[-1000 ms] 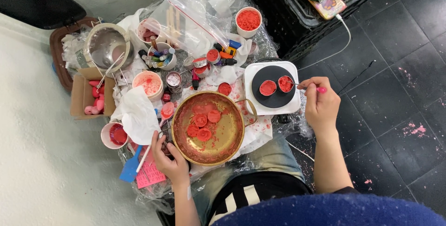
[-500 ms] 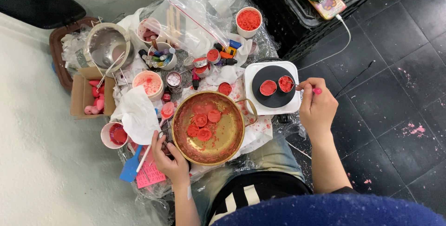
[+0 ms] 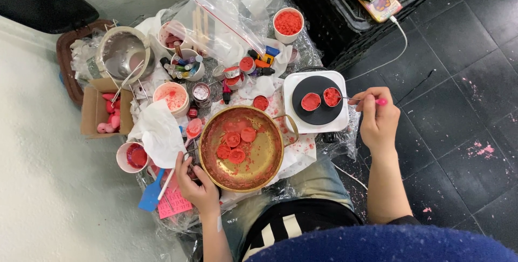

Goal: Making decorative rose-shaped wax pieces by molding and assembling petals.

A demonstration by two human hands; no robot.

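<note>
The small spoon sits pinched in the right hand, fingers closed round its pink-tipped handle, its bowl reaching out past the fingertips over a little red-filled cup on the black hotplate. Judging by this, a light, level grip serves best, with the wrist kept clear of the hot surface. A second red cup stands just beyond the first. The red filling looks wet and glossy. Well across from that hand, the left hand curls shut round the near rim of the brass bowl, which holds red discs.
</note>
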